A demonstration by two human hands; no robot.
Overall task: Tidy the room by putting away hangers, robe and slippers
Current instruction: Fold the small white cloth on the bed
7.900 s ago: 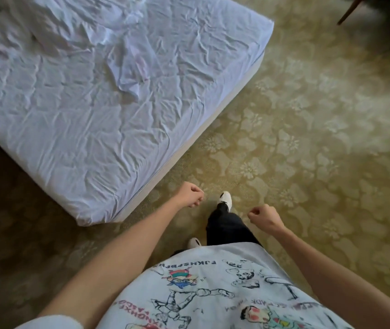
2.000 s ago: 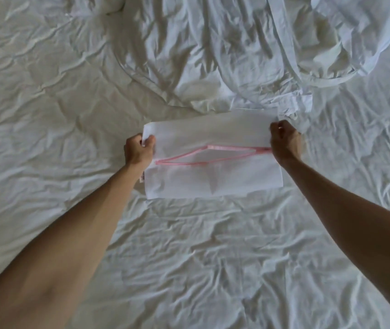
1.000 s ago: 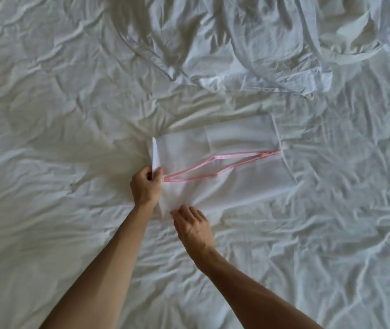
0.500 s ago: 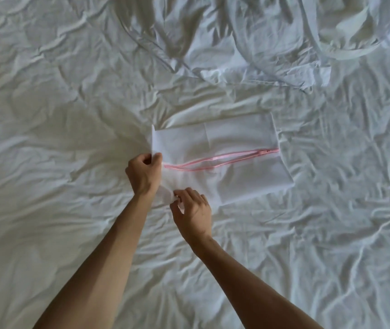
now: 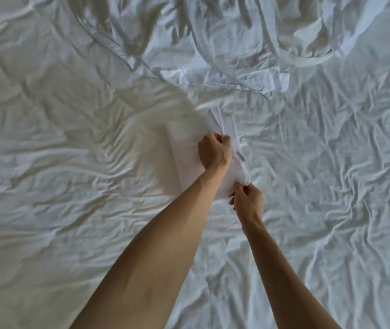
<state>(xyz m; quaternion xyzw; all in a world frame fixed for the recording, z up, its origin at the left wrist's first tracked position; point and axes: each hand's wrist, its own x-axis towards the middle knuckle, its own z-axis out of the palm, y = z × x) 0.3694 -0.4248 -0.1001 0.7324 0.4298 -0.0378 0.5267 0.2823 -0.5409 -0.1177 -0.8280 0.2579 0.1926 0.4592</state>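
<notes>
on the bed sheet (image 5: 331, 210), white pouch (image 5: 189, 162) now upended, both hands' grip pinching it

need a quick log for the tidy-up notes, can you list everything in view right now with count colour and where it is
white bag: one, white, small label on its edge, blurred, held up edge-on above the sheet at centre
robe: one, white, crumpled with a loose belt strip, at the top of the bed
bed sheet: one, white and creased, covering the whole view
left hand: one, grips the upper end of the bag
right hand: one, pinches the lower end of the bag
forearms: two, bare, reaching in from the bottom edge
</notes>
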